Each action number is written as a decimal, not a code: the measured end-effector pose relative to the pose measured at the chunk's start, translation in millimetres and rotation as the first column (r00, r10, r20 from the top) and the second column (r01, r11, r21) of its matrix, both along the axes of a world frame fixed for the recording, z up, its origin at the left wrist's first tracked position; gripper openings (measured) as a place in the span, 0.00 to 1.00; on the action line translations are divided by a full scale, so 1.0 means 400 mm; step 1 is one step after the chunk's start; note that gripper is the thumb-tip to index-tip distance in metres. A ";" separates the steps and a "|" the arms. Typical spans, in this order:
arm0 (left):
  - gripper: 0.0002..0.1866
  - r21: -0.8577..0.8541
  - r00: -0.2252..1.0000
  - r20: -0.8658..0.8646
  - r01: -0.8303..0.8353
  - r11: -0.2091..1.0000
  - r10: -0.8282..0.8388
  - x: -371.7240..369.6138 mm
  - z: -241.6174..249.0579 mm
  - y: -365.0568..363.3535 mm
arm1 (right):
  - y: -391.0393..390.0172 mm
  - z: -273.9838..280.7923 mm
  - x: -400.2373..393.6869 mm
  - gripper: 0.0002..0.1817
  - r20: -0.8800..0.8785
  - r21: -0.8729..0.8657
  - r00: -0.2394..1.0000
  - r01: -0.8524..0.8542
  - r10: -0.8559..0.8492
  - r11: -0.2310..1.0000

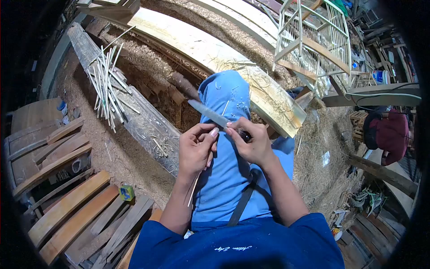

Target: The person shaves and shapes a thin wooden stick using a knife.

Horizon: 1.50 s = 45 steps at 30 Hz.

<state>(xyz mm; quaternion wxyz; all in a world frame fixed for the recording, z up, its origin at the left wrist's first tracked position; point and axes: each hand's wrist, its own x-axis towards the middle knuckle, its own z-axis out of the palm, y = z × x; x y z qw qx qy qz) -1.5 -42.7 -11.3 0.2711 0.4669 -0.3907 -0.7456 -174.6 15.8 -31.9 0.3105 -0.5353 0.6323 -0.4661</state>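
Note:
My right hand [251, 141] is closed round the dark handle of a knife [207, 112], whose broad grey blade points up and left across my blue-clothed leg [224, 175]. A thin pale wooden stick [193, 192] is pinched in my left hand [197, 145], just left of the right hand. It passes under the blade, with one end showing beyond the knife and the other hanging beside my left wrist. The right thumb and fingers meet near the blade's base, close to the left fingertips. Small shavings cling to the cloth over my knee.
A loose bundle of thin sticks [107, 87] lies on a weathered plank [139, 112] at left. A long pale board [179, 38] with shavings runs behind my knee. A wooden cage [313, 40] stands upper right; a person in dark red [394, 136] is at far right.

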 end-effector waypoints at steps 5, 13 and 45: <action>0.12 0.015 0.999 -0.036 0.003 1.000 -0.002 0.034 -0.007 0.028 | 0.005 0.009 -0.001 0.06 -0.066 0.085 0.998 -0.011 0.016 0.996; 0.13 0.053 0.998 -0.063 -0.005 0.999 0.008 0.057 -0.004 0.059 | 0.011 -0.023 0.006 0.08 -0.133 -0.074 0.990 0.041 -0.050 0.996; 0.11 0.056 0.999 -0.041 0.006 0.998 -0.003 0.045 0.004 0.052 | 0.004 -0.017 0.006 0.09 -0.139 -0.127 0.989 0.041 -0.059 0.991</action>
